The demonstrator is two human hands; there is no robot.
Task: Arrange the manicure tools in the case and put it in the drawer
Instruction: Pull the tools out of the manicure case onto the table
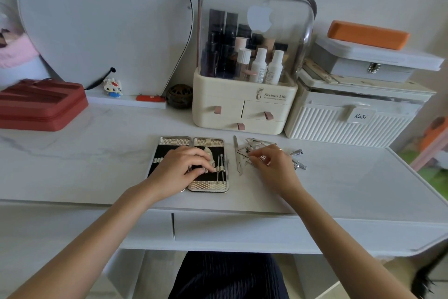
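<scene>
The manicure case (208, 186) lies open flat on the white table, black lining and silver ends showing. Thin metal tools (220, 165) sit under the elastic bands in its right half. My left hand (180, 167) rests on the case, its fingertips pressing a tool at the band. To the right lies a heap of loose metal tools (257, 144), with a long nail file (237, 155) beside it. My right hand (271, 163) is on that heap, fingers curled and pinching a small tool. The shut drawer front (242, 228) runs under the table edge.
A cream cosmetics organiser (242, 104) with a clear lid stands behind the case. White storage boxes (351, 119) stack at the right, with an orange case (368, 34) on top. A red zipped case (41, 104) sits far left, before a mirror (101, 19).
</scene>
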